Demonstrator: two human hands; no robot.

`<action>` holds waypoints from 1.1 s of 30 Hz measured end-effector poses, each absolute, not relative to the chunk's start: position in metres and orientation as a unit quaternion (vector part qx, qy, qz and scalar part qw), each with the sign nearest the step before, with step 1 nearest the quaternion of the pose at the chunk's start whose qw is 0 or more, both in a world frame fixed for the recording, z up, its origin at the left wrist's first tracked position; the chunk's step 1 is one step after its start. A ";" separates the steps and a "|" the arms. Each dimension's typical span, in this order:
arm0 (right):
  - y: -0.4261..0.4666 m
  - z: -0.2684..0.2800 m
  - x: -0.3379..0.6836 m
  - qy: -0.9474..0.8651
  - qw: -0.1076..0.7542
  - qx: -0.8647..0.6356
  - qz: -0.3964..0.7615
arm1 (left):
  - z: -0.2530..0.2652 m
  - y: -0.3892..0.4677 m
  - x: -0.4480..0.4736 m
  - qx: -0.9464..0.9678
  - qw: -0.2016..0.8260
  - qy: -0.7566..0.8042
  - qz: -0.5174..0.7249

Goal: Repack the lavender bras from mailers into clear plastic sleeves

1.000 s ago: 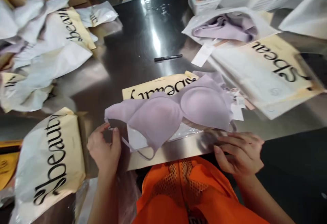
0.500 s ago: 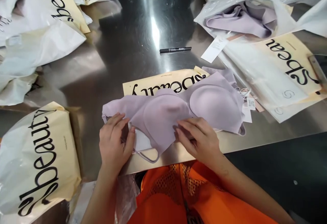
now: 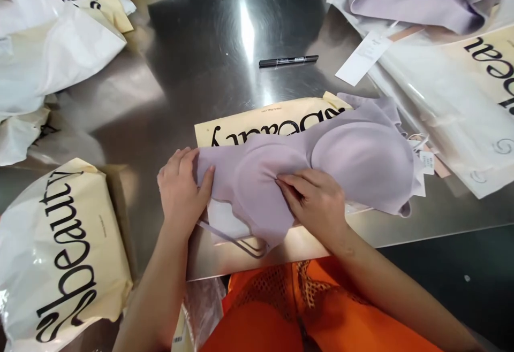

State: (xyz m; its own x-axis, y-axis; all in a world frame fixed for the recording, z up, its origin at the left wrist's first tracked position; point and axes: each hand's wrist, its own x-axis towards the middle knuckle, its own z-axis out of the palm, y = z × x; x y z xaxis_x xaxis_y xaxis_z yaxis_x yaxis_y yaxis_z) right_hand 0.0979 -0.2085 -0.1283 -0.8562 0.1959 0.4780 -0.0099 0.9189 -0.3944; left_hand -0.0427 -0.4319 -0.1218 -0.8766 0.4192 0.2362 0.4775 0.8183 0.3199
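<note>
A lilac bra (image 3: 265,173) lies spread with its two cups upward, over a cream bag (image 3: 236,127) with black lettering. My left hand (image 3: 182,181) holds the band's left end, its thumb on the cloth and its fingertips curled over the edge. Thumb and fingers of my right hand (image 3: 313,197) pinch the cloth of the left cup, which puckers there. A thin strap (image 3: 236,245) loops below that cup. Small white tags (image 3: 426,163) stick out at the bra's right end.
On the steel table (image 3: 193,47), a black pen (image 3: 288,61) lies beyond the bra. Lettered plastic bags stand left, one a full bag (image 3: 72,250). At right an opened bag shows lilac garments (image 3: 417,7), beside a white tag (image 3: 363,58). The table's front edge is near my body.
My left hand has moved up over the band's end and holds it. My right hand has risen slightly and now pinches the cup's cloth. The camera view has shifted closer.
</note>
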 end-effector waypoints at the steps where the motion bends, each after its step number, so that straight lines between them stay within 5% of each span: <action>1: -0.209 -0.128 0.098 -0.945 0.260 -0.050 0.194 | -0.121 -0.434 -0.043 -0.233 0.088 -0.950 -0.187; 7: -0.212 -0.123 0.098 -0.928 0.302 -0.035 0.215 | -0.102 -0.423 -0.020 -0.256 0.194 -0.895 -0.309; 10: -0.218 -0.118 0.101 -0.910 0.334 0.018 0.243 | -0.092 -0.411 -0.001 -0.289 0.165 -0.876 -0.348; 13: -0.228 -0.111 0.104 -0.936 0.273 0.028 0.222 | -0.086 -0.403 0.005 -0.322 0.101 -0.880 -0.336; 18: -0.248 -0.107 0.106 -0.985 0.112 -0.017 0.127 | -0.075 -0.387 -0.004 -0.334 -0.176 -0.923 -0.080; 21: -0.255 -0.111 0.104 -0.990 0.096 -0.005 0.107 | -0.071 -0.376 -0.006 -0.322 -0.214 -0.920 0.059; 33: -0.249 -0.110 0.117 -0.978 0.060 0.133 0.147 | -0.100 -0.385 -0.005 -0.338 -0.070 -0.936 -0.071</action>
